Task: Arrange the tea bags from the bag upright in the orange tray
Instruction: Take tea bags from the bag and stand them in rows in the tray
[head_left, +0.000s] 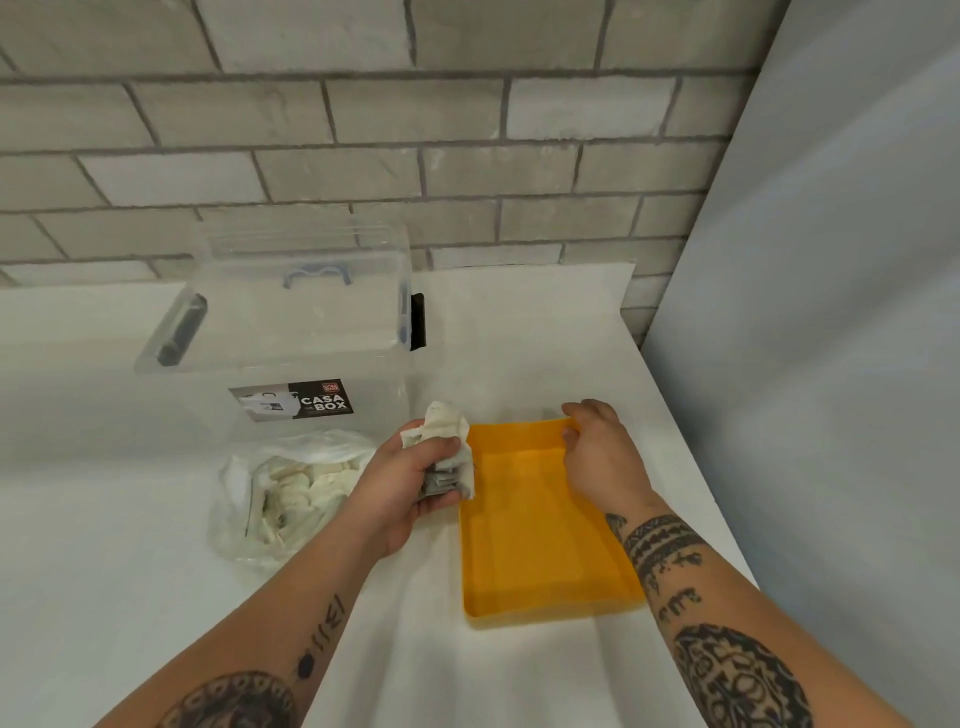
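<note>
Standing against a grey brick wall (467, 119), one clear plastic storage box with a "CASA BOX" label (291, 332) sits on the white countertop (519, 338), its lid on. One shallow orange plastic tray (540, 540) lies empty near the counter's right edge, bare surface in front of it. One crumpled clear plastic bag (280, 493) left of it holds many pale tea bags, too heaped to count. The right hand (602, 452) grips the tray's far rim; the left hand (415, 478) is clenched around a bunch of white tea bags (447, 447) just beside the tray's left rim.
</note>
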